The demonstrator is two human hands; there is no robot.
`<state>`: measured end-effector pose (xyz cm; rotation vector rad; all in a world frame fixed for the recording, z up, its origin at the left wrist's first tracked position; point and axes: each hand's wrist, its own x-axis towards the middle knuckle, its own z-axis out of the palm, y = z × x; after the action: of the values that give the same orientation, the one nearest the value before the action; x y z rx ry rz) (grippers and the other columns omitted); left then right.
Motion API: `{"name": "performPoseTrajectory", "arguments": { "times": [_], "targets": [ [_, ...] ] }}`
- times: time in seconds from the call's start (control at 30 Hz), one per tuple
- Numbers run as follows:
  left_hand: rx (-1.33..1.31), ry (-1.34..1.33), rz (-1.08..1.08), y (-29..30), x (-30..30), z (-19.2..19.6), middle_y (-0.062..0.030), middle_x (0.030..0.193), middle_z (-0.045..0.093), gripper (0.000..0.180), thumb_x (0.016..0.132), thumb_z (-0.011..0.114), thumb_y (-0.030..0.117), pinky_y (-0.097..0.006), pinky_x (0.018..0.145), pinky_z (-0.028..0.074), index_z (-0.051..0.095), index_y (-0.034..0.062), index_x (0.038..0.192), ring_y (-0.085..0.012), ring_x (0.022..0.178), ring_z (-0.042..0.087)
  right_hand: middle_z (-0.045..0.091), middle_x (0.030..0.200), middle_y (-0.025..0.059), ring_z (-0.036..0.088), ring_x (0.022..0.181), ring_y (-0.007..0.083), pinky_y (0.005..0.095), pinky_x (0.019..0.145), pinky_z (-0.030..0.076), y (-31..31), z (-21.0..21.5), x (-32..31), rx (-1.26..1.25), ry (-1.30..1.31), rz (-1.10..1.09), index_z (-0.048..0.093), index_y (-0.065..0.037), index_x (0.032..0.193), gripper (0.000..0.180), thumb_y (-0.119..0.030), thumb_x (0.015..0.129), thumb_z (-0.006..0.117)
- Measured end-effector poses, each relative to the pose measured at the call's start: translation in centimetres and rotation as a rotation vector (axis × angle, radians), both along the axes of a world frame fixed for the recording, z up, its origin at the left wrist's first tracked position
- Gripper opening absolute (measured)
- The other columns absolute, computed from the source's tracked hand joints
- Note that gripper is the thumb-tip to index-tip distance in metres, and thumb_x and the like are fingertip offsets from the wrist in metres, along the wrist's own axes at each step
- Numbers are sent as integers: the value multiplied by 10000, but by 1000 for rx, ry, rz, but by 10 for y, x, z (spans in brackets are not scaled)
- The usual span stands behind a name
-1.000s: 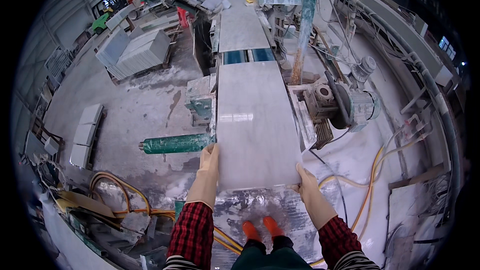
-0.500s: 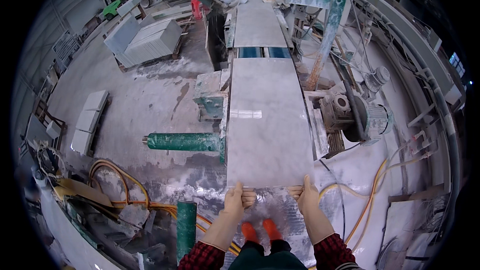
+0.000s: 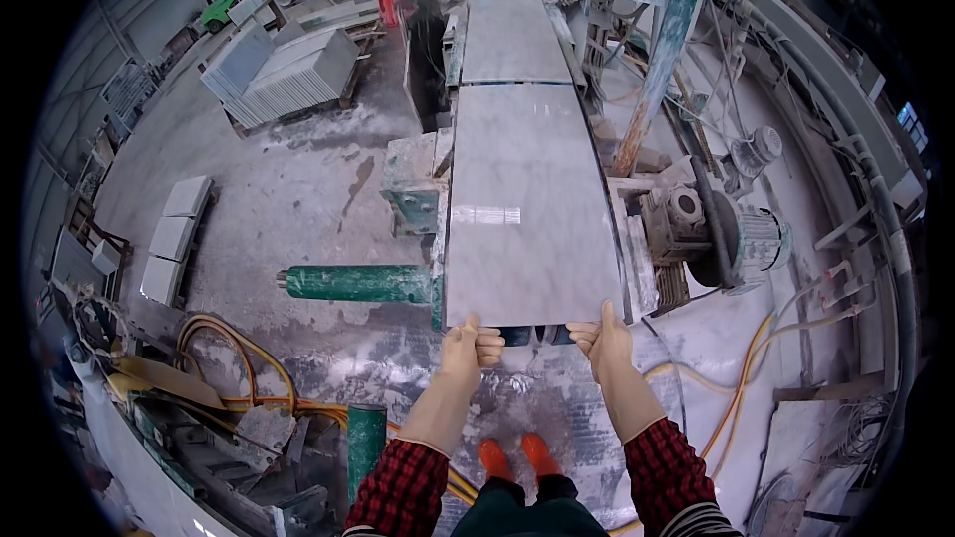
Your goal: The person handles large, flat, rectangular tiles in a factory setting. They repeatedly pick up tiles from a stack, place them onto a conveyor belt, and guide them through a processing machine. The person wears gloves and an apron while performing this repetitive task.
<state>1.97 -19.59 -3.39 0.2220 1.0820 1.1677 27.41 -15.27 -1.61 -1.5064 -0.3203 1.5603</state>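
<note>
A polished pale stone slab [image 3: 527, 219] lies flat along the machine bed in front of me. My left hand [image 3: 471, 348], in a tan glove, grips its near edge by the left corner, thumb on top and fingers curled beneath. At the right corner my right hand [image 3: 602, 338], gloved alike, holds the same edge in the same way. Under the slab's near edge a dark roller end [image 3: 537, 335] shows between my hands. Beyond the slab's far edge a second pale slab [image 3: 514, 35] lies on the line, with only a narrow gap between them.
A motor with gearbox [image 3: 741, 244] stands right of the bed, near a rusty post [image 3: 647, 99]. A green cylinder [image 3: 363, 283] juts out on the left. Orange hoses [image 3: 288, 378] cross the floor. Slabs stand stacked on a pallet [image 3: 298, 75] at far left.
Both hands have moved forward with the slab, away from my body. The gap to the far slab, where blue belts showed, has narrowed, and the roller end has come into view.
</note>
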Motion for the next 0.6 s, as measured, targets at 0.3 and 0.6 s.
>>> {"name": "performPoseTrajectory", "arguments": {
  "times": [0.3,0.6],
  "targets": [
    [-79,37,-38,28,-8,1,-133,767,677,549,1101,538,419,-237,449,412,640,-110,992,-114,537,543,764,935,241,672,592,184,231,463,509,25,-3,-5,-27,-8,-10,588,53,1079,627,-562,1088,469],
    [-94,113,-36,41,-7,9,-103,747,653,554,1104,525,446,-234,463,404,627,-85,984,-109,544,539,754,892,269,673,562,211,245,468,521,39,0,-11,-26,-11,-62,516,65,1163,570,-499,1112,451]
  ]
}}
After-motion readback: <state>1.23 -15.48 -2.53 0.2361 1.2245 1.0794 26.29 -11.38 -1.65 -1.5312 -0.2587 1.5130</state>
